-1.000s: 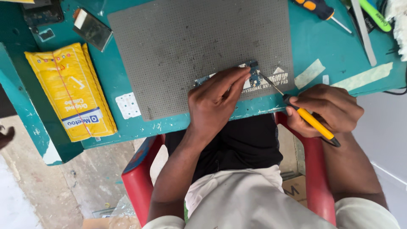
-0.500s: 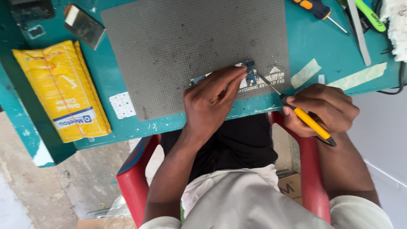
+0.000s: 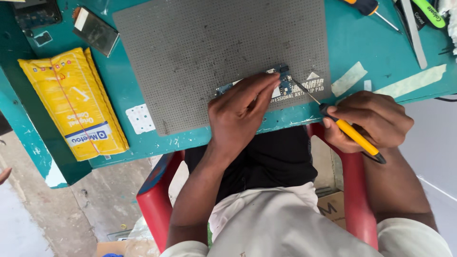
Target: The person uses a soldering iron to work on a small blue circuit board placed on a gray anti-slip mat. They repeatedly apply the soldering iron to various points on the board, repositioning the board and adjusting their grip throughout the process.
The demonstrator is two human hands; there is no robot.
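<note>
A small blue circuit board (image 3: 284, 82) lies on the grey dotted work mat (image 3: 204, 52), near its front right corner. My left hand (image 3: 240, 116) presses down on the board with its fingertips and covers the board's middle. My right hand (image 3: 376, 119) grips a yellow-handled tool (image 3: 353, 134) like a pen. The tool's thin metal tip (image 3: 304, 91) reaches up and left to the board's right end. Both forearms come up from my lap, just past the table's front edge.
A yellow padded packet (image 3: 76, 102) lies left on the teal table (image 3: 376, 47), with a small white dotted sheet (image 3: 140, 118) beside it. A glass phone part (image 3: 95, 31) sits at top left. Tape strips (image 3: 350, 78), a screwdriver (image 3: 373, 10) and a green tube (image 3: 428, 12) lie right. Red chair arms (image 3: 154, 195) flank my legs.
The view has drifted slightly. My left hand stays on the board and the tool's tip stays at the board's right end.
</note>
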